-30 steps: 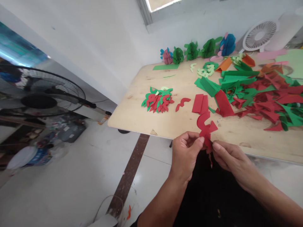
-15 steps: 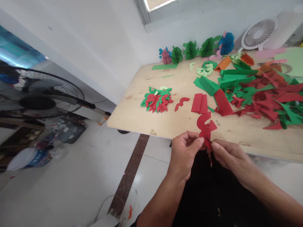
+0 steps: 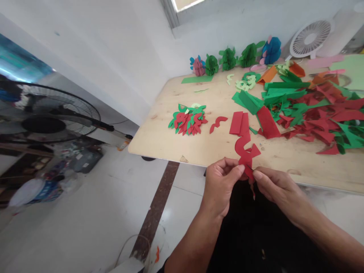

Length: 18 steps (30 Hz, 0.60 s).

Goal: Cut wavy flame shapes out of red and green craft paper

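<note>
My left hand (image 3: 224,178) is closed, thumb and fingers pinching a wavy-cut piece of red paper (image 3: 243,157) at the table's front edge. My right hand (image 3: 271,184) is closed too, just right of the paper, its fingertips close against it. A thin dark tool (image 3: 250,168) shows between its fingers and the paper; its handle is hidden, so I cannot tell its kind. Below the paper hangs a narrow pale-tipped strip (image 3: 253,192). Behind lie folded red paper rectangles (image 3: 239,123) and a loose wavy red cutout (image 3: 218,124).
Red and green cutouts (image 3: 189,120) lie heaped at the left of the wooden table (image 3: 155,132). Red and green scraps (image 3: 318,117) cover its right side. Honeycomb paper figures (image 3: 229,59) and a small white fan (image 3: 311,38) stand along the wall. A floor fan (image 3: 45,121) is at left.
The red paper has tilted slightly to the left in my left hand. Both hands stay almost where they were, and the view has shifted very slightly.
</note>
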Each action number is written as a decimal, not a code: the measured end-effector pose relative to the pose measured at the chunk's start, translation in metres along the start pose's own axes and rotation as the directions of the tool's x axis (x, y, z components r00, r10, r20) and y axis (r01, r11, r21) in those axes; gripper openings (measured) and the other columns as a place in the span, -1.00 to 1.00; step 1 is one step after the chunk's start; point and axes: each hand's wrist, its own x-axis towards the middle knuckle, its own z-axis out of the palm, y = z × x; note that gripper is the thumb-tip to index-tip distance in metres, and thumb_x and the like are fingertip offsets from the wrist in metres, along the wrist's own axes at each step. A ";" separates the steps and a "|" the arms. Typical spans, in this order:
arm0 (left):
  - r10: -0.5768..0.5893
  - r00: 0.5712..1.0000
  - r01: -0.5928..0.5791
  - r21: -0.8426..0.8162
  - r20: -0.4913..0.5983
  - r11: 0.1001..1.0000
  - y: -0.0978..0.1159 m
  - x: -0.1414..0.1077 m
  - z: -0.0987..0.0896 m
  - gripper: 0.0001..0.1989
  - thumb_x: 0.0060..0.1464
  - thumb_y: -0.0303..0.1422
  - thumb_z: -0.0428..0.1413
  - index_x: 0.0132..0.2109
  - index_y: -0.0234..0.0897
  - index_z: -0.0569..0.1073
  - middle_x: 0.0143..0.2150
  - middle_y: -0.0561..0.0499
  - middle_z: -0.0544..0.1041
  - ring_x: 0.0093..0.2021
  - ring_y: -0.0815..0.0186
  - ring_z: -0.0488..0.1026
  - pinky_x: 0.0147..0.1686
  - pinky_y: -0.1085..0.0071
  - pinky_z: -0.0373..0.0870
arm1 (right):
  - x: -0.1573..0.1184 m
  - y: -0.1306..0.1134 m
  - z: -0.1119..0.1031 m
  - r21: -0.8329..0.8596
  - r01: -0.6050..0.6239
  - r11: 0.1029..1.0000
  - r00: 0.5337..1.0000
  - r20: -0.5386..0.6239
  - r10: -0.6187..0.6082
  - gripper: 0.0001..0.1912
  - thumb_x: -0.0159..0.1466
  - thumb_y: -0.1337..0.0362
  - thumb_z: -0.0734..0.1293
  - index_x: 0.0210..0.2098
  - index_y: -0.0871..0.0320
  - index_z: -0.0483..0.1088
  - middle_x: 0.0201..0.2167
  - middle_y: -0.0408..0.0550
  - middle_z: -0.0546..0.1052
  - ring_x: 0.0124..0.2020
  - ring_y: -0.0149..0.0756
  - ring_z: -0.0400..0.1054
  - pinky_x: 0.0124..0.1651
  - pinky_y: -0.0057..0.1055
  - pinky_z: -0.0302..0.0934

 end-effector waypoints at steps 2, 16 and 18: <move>0.000 1.000 0.000 -0.005 0.004 1.000 -0.001 0.000 0.000 -0.85 -0.17 -0.37 0.26 -0.44 -0.34 0.45 -0.51 0.04 0.51 -0.49 0.41 0.44 -0.37 0.44 0.40 | 0.000 0.001 0.000 0.013 -0.003 1.000 1.000 -0.001 0.003 -0.59 0.31 0.01 0.13 -0.56 0.12 0.16 -0.62 -0.23 0.07 -0.61 -0.43 -0.07 -0.63 -0.48 -0.12; -0.023 1.000 0.024 -0.067 0.016 0.997 -0.003 -0.002 0.002 -0.86 -0.17 -0.38 0.26 -0.47 -0.34 0.45 -0.52 0.06 0.49 -0.48 0.42 0.42 -0.27 0.38 0.37 | -0.001 -0.007 -0.004 -0.076 0.050 0.996 0.999 -0.004 -0.050 -0.61 0.31 0.06 0.13 -0.57 0.11 0.16 -0.64 -0.22 0.11 -0.62 -0.42 -0.04 -0.61 -0.46 -0.12; -0.021 1.000 0.022 -0.070 0.017 0.997 -0.003 -0.002 0.002 -0.86 -0.17 -0.39 0.26 -0.47 -0.34 0.45 -0.52 0.06 0.49 -0.48 0.41 0.41 -0.26 0.37 0.37 | -0.001 -0.008 -0.005 -0.081 0.050 0.995 0.999 0.001 -0.050 -0.61 0.31 0.05 0.13 -0.56 0.11 0.17 -0.64 -0.22 0.12 -0.62 -0.42 -0.03 -0.61 -0.46 -0.11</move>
